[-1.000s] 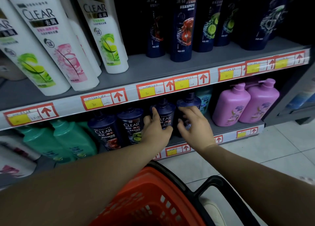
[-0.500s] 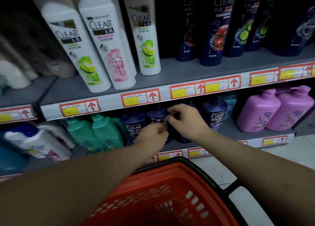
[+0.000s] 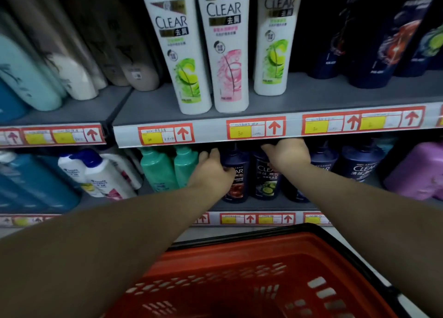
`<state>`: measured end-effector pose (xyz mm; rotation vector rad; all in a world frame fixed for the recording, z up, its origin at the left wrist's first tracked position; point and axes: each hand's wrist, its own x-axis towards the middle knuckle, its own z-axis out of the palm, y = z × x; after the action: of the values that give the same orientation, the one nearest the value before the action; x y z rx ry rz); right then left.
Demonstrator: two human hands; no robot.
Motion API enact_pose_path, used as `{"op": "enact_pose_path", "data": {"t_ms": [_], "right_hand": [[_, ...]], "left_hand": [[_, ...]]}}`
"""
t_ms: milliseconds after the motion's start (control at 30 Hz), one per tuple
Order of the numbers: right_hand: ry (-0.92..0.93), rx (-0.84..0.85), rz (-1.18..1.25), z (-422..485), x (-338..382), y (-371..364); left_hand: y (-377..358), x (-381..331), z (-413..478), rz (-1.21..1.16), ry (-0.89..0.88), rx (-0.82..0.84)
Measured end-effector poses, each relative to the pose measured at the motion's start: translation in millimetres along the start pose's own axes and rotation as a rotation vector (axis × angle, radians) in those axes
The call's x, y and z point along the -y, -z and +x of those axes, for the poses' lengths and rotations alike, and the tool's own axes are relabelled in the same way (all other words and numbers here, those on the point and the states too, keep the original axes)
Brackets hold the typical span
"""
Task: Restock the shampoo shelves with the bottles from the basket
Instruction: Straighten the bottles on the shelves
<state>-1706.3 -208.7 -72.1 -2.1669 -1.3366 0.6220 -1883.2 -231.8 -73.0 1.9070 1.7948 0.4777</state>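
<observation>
Navy bottle (image 3: 236,186), red-fruit label outward, upright on lower shelf (image 3: 263,206), long axis vertical. Left hand (image 3: 213,174) fingers curled round its side. Right hand (image 3: 288,156) over top of lime-label bottle (image 3: 266,183); finger closure not discernible.

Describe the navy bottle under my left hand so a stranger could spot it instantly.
On the lower grey shelf, dark navy pump bottles stand right of the teal green bottles. It is the leftmost navy bottle, gripped by the left hand; its label shows a red picture, while its right neighbour's shows green lime slices.
</observation>
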Motion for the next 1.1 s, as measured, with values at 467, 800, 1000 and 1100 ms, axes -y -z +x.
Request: {"op": "enact_pose_path", "data": {"t_ms": [467,800,1000,1100], "right_hand": [[0.177,0.108,-0.255,-7.5,0.1,14.6],[0.098,0.088,0.048,-50.8,-8.3,23.6],[0.084,0.168,-0.023,-90.8,16.2,26.3],[0.196,0.287,0.046,-108.6,42.8,9.7]], "left_hand": [[-20.9,20.1,14.3,-0.050,-0.106,-0.160],[17.3,48.9,-28.1,-0.100,0.062,0.061],[74.2,92.5,-53.9,-0.066,0.212,0.055],[93.1,114.0,-59.9,-0.085,0.250,0.012]]}}
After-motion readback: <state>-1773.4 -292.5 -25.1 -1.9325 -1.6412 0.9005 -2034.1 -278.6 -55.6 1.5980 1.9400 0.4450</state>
